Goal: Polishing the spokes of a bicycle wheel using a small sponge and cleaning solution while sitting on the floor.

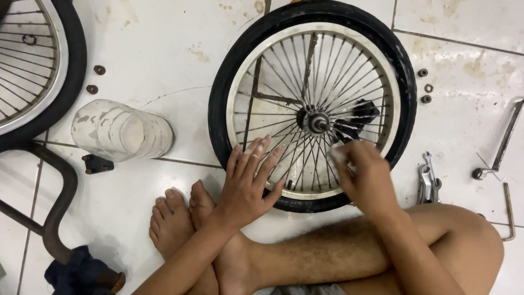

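Basically, wheel lay flat on floor, hub just far of both: left hand splayed on spokes, right hand pinching a whitish wad, nearer.

Single head-worn view, facing steeply down, close over floor, seemingly seated height

A clear plastic jar lies on its side on the white tiled floor, left of the bicycle wheel. It is ribbed, cloudy and smeared with white. No labels, signs or screens are in view.
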